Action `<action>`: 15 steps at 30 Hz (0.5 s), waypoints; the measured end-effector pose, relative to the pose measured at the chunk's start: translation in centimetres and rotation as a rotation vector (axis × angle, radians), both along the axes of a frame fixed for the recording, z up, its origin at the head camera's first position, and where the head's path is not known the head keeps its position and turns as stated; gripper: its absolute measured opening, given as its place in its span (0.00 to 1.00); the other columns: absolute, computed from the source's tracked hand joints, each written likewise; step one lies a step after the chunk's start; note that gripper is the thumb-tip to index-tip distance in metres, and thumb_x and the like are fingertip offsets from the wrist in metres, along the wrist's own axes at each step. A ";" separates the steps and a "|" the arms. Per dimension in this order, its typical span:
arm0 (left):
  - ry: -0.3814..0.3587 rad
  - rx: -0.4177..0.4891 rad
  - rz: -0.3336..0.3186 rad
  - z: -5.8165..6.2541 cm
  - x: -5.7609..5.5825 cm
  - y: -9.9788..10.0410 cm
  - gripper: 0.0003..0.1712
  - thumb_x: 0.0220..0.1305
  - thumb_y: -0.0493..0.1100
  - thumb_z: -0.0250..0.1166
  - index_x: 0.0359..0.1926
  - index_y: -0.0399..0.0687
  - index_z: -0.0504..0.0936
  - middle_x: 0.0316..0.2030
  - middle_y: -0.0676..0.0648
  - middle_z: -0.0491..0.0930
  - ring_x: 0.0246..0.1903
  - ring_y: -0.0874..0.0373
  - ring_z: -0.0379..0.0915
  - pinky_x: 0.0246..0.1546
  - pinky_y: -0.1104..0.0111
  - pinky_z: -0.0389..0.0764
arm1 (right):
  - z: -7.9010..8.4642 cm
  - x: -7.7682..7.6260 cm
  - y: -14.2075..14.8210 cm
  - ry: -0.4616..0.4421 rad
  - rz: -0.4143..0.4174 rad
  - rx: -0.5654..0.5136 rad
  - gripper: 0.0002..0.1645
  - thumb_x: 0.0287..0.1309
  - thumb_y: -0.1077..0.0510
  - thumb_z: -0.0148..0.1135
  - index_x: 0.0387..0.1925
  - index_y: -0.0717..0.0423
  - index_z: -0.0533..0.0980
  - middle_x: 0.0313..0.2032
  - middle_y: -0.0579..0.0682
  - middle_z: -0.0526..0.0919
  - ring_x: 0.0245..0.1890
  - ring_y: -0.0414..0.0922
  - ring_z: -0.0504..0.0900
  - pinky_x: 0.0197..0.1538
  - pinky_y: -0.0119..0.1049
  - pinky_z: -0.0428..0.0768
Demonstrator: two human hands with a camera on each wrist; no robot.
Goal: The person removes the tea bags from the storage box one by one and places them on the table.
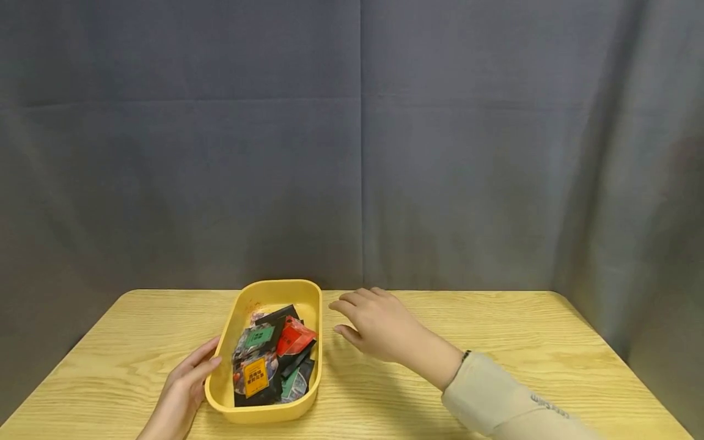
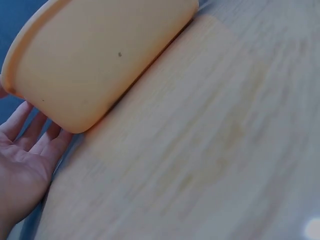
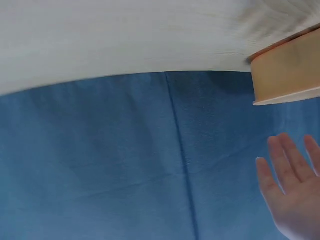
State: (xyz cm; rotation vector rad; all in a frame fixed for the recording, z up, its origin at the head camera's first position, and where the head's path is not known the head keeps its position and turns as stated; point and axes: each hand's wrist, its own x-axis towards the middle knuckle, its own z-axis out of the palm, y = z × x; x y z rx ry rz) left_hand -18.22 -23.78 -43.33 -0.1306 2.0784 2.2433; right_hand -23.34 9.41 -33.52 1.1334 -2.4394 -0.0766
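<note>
Your left hand (image 1: 187, 382) holds the box (image 1: 264, 415) at its left side, thumb lapping the rim, fingers laid along the outer wall. Your right hand (image 1: 376, 327) is held wide over the table to the right of the box, near it and apart from it, fingers spread and holding nothing.

Box: yellow, smooth, looks like plastic; oblong, corners rounded, rim rolled. Reddish smears on the far inner wall; a dark speck on the outside in the left wrist view. It stands upright on the table (image 1: 495, 330), left of centre. Packets lie heaped inside: flat, glossy, square-cornered. You have an orange-labelled packet (image 1: 255, 377) in front, a green-labelled packet (image 1: 260, 336) behind it, a red packet (image 1: 294, 336) to the right.

Sleeve (image 1: 495, 391): pale cloth over your right forearm, a dark band (image 1: 466, 355) at the cuff. Table: pale wood grain. Curtain (image 1: 467, 153): matt cloth, creased, one vertical fold.

Lower packets overlap; count uncertain. Sleeve lettering inverted, hard to read. Right wrist view cuts off box and hand; your left thumb barely shows in its wrist view.
</note>
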 end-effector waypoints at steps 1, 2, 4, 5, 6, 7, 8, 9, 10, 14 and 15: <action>0.008 0.000 0.002 -0.1 0.0 0.0 0.37 0.77 0.47 0.51 0.77 0.37 0.48 0.73 0.37 0.52 0.48 0.75 0.72 0.48 0.74 0.76 | 0.1 -0.2 -0.5 -0.001 0.008 0.020 0.22 0.67 0.43 0.61 0.56 0.49 0.79 0.50 0.45 0.83 0.50 0.46 0.81 0.54 0.45 0.78; 0.009 0.002 0.007 -0.2 0.1 0.0 0.37 0.77 0.48 0.52 0.77 0.38 0.49 0.73 0.38 0.52 0.48 0.76 0.72 0.48 0.74 0.76 | 0.3 -0.4 -1.0 -0.006 0.015 0.037 0.22 0.67 0.43 0.61 0.56 0.49 0.79 0.50 0.45 0.83 0.51 0.45 0.81 0.54 0.44 0.78; 0.026 0.001 0.013 -0.3 0.0 0.2 0.36 0.77 0.48 0.52 0.77 0.39 0.51 0.72 0.38 0.54 0.49 0.75 0.72 0.49 0.74 0.76 | 0.7 -0.8 -2.0 -0.031 0.027 0.065 0.22 0.67 0.43 0.61 0.57 0.48 0.79 0.50 0.44 0.83 0.51 0.44 0.81 0.55 0.43 0.78; 0.040 0.001 0.016 -0.4 0.0 0.2 0.36 0.77 0.48 0.52 0.76 0.38 0.52 0.72 0.39 0.55 0.50 0.75 0.72 0.49 0.74 0.76 | 1.0 -1.0 -2.6 -0.055 0.028 0.081 0.22 0.67 0.44 0.61 0.57 0.48 0.79 0.51 0.44 0.83 0.51 0.44 0.81 0.56 0.42 0.78; 0.048 0.002 0.020 -0.4 0.0 0.2 0.36 0.77 0.48 0.53 0.76 0.39 0.52 0.71 0.40 0.56 0.50 0.75 0.72 0.49 0.75 0.76 | 1.2 -1.2 -3.2 -0.081 0.026 0.096 0.22 0.68 0.44 0.60 0.57 0.48 0.79 0.51 0.44 0.83 0.52 0.44 0.80 0.56 0.42 0.77; 0.055 0.001 0.017 -0.4 -0.1 0.2 0.35 0.77 0.48 0.52 0.76 0.39 0.53 0.71 0.39 0.55 0.50 0.75 0.72 0.49 0.75 0.76 | 1.5 -1.4 -3.8 -0.106 0.023 0.111 0.22 0.68 0.43 0.60 0.58 0.48 0.79 0.52 0.43 0.83 0.52 0.43 0.80 0.57 0.41 0.77; 0.059 -0.002 0.017 -0.4 -0.1 0.2 0.35 0.77 0.48 0.52 0.76 0.40 0.53 0.71 0.40 0.55 0.50 0.75 0.72 0.49 0.75 0.76 | 1.7 -1.7 -4.5 -0.126 0.021 0.125 0.22 0.69 0.43 0.59 0.58 0.47 0.79 0.52 0.42 0.82 0.53 0.43 0.80 0.57 0.40 0.76; 0.069 -0.002 0.017 -0.4 -0.2 0.2 0.34 0.77 0.48 0.52 0.76 0.39 0.53 0.70 0.40 0.55 0.50 0.75 0.72 0.49 0.74 0.76 | 1.8 -1.9 -5.2 -0.144 0.018 0.137 0.22 0.69 0.42 0.59 0.58 0.46 0.79 0.52 0.42 0.82 0.53 0.42 0.80 0.57 0.40 0.76; 0.073 0.000 0.015 -0.4 -0.3 0.2 0.35 0.77 0.48 0.52 0.76 0.39 0.53 0.70 0.39 0.55 0.50 0.75 0.72 0.49 0.74 0.76 | 1.9 -2.2 -5.9 -0.160 0.014 0.150 0.23 0.69 0.41 0.58 0.59 0.45 0.79 0.52 0.41 0.82 0.53 0.42 0.79 0.57 0.39 0.76; 0.052 0.012 0.013 -0.3 -0.2 0.0 0.36 0.77 0.47 0.52 0.76 0.38 0.51 0.72 0.37 0.52 0.49 0.75 0.72 0.49 0.73 0.77 | 1.7 -3.1 -8.5 -0.189 0.016 0.176 0.23 0.68 0.40 0.58 0.59 0.42 0.78 0.51 0.40 0.83 0.51 0.39 0.80 0.55 0.36 0.77; 0.049 0.014 0.019 -0.4 -0.2 0.0 0.36 0.77 0.47 0.53 0.76 0.38 0.51 0.72 0.37 0.52 0.49 0.74 0.73 0.48 0.72 0.78 | 1.6 -3.3 -9.0 -0.202 0.014 0.174 0.23 0.68 0.39 0.58 0.59 0.42 0.78 0.51 0.39 0.83 0.50 0.38 0.81 0.54 0.35 0.78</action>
